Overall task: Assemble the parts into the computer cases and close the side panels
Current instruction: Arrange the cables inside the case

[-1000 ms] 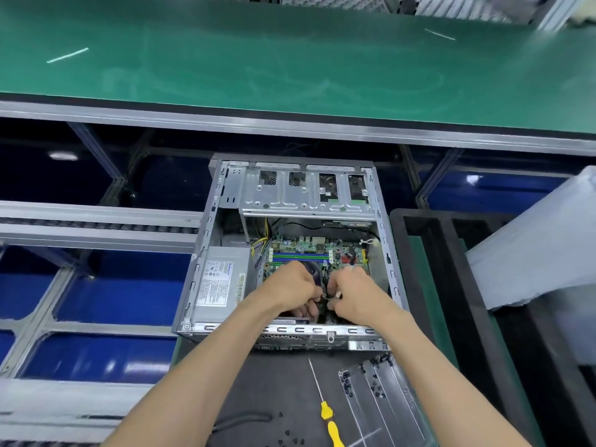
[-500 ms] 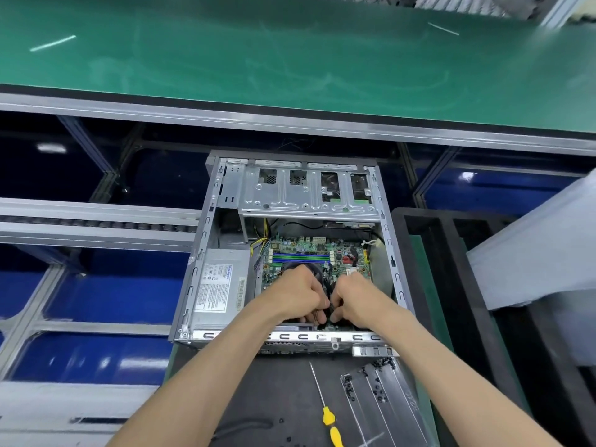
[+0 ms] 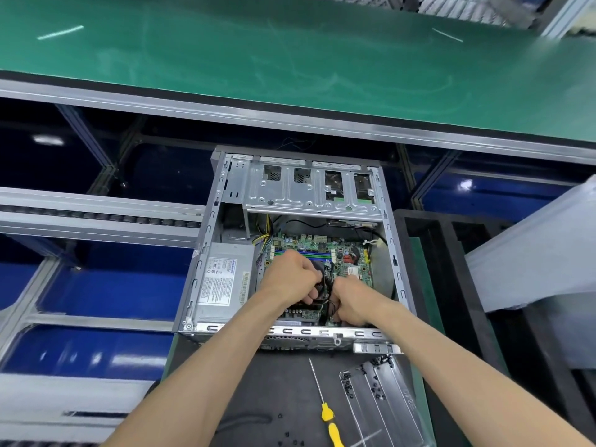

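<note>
Both hands have drawn closer together since a second ago, over the black cooler fan at frame centre. Left hand curls its fingers round the fan's rim; right hand pinches thin black wires beside it. Computer case lies open on the bench. Risk, I judge: tugging could strain the wire, or snag it under the fan.
</note>
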